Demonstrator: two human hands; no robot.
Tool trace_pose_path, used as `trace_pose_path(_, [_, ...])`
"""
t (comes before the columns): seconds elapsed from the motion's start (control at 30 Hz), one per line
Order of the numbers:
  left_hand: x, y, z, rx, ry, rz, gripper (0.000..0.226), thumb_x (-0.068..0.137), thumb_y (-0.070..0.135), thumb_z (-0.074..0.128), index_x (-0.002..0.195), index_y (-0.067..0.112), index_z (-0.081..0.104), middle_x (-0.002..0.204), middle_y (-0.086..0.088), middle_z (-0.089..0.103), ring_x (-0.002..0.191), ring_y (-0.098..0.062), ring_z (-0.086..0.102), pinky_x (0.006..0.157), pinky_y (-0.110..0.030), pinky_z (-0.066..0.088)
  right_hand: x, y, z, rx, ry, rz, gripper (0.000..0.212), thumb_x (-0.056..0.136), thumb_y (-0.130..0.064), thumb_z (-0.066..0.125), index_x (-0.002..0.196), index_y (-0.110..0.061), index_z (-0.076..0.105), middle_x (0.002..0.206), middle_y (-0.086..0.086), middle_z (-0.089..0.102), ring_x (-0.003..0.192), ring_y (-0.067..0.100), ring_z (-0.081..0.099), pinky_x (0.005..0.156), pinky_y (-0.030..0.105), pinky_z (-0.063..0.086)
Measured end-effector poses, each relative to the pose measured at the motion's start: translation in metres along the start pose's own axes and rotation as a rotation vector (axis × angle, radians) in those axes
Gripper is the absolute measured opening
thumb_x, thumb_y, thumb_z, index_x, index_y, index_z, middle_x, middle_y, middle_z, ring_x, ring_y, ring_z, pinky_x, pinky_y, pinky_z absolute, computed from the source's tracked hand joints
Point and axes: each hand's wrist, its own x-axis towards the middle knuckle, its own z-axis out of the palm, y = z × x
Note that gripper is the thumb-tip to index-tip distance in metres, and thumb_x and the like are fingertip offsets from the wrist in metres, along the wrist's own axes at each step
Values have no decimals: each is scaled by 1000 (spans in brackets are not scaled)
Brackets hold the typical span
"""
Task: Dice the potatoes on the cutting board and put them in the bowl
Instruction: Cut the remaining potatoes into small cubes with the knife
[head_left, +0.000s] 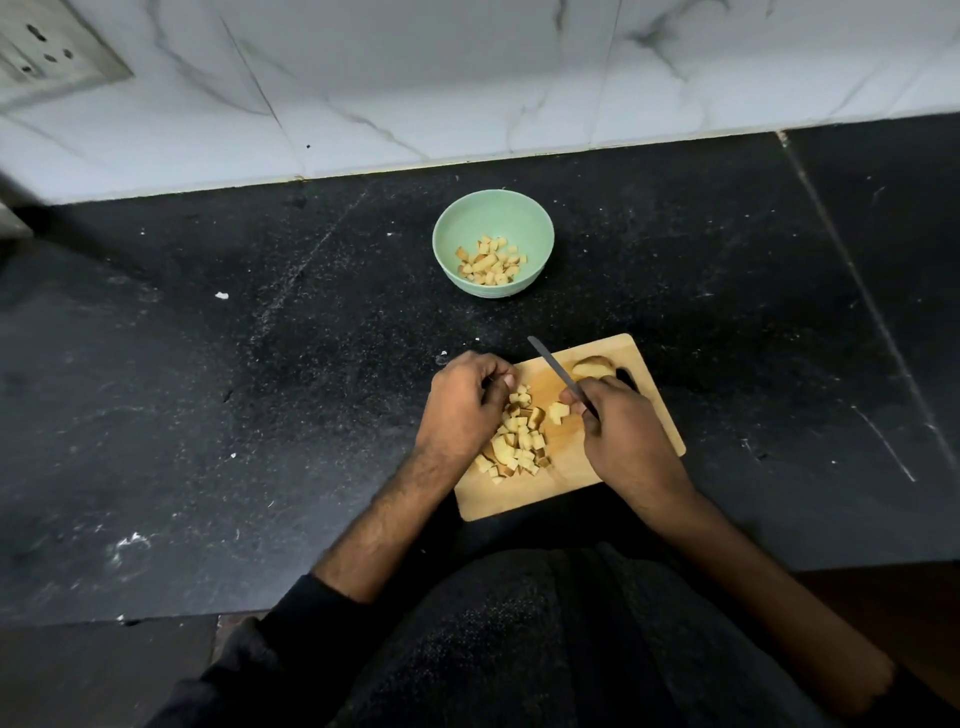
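Note:
A wooden cutting board (639, 415) lies on the black counter, bearing a heap of diced potato (519, 441) on its left half. My left hand (465, 405) has its fingers curled at the heap's upper left edge, and whether they pinch a cube is hidden. My right hand (623, 436) grips a knife (553, 366) whose blade points up and left over the board. A few loose cubes (559, 412) lie by the right thumb. An uncut potato piece (592, 368) rests at the board's far right. A green bowl (467, 228) behind the board holds several cubes.
The black stone counter (260, 389) stretches wide to the left and right, speckled with small white scraps. A white marble wall (467, 78) closes the back, with a socket plate (47, 57) at the top left. The counter's front edge runs near my body.

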Motion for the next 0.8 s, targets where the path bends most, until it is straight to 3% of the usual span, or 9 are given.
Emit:
trace_pose_path(0.17, [11, 19, 17, 25, -76, 116, 11, 95, 17, 67, 104, 19, 72, 106, 4, 64, 103, -11, 58, 94, -32, 50, -3, 12, -16, 19, 91, 18, 18, 99, -17, 56, 113, -18, 67, 110, -1, 64, 100, 14, 61, 89, 33, 52])
trace_pose_path(0.33, [30, 39, 39, 142, -254, 214, 40, 91, 28, 72, 130, 23, 63, 125, 3, 59, 119, -15, 51, 105, -39, 44, -10, 30, -33, 131, 93, 140, 23, 101, -34, 54, 110, -17, 68, 99, -3, 68, 93, 11, 62, 82, 32, 50])
trace_pose_path(0.43, [40, 48, 51, 234, -291, 244, 51, 88, 32, 74, 136, 25, 58, 129, 3, 57, 122, -17, 50, 105, -44, 44, -13, 39, -39, 230, 51, 243, 22, 98, -42, 58, 101, -22, 68, 90, -6, 69, 83, 10, 64, 72, 29, 48])
trace_pose_path(0.5, [45, 50, 59, 281, -289, 256, 47, 87, 30, 75, 132, 26, 60, 125, 4, 57, 119, -17, 52, 103, -45, 46, -16, 37, -42, 411, 0, 340, 26, 97, -48, 56, 95, -24, 65, 80, -4, 70, 65, 10, 63, 59, 30, 49])
trace_pose_path(0.6, [47, 50, 66, 251, -243, 246, 29, 89, 24, 72, 116, 26, 65, 113, 6, 57, 107, -15, 56, 95, -42, 50, -22, 27, -43, 745, -94, 495, 39, 100, -52, 48, 100, -17, 65, 66, 0, 61, 48, 9, 52, 43, 27, 45])
trace_pose_path(0.8, [36, 48, 60, 257, -252, 174, 20, 81, 28, 75, 97, 25, 63, 98, 7, 57, 87, -13, 59, 83, -39, 53, -38, 28, -35, 976, -150, 584, 59, 99, -60, 38, 103, -10, 68, 65, 2, 53, 48, 10, 43, 43, 24, 37])
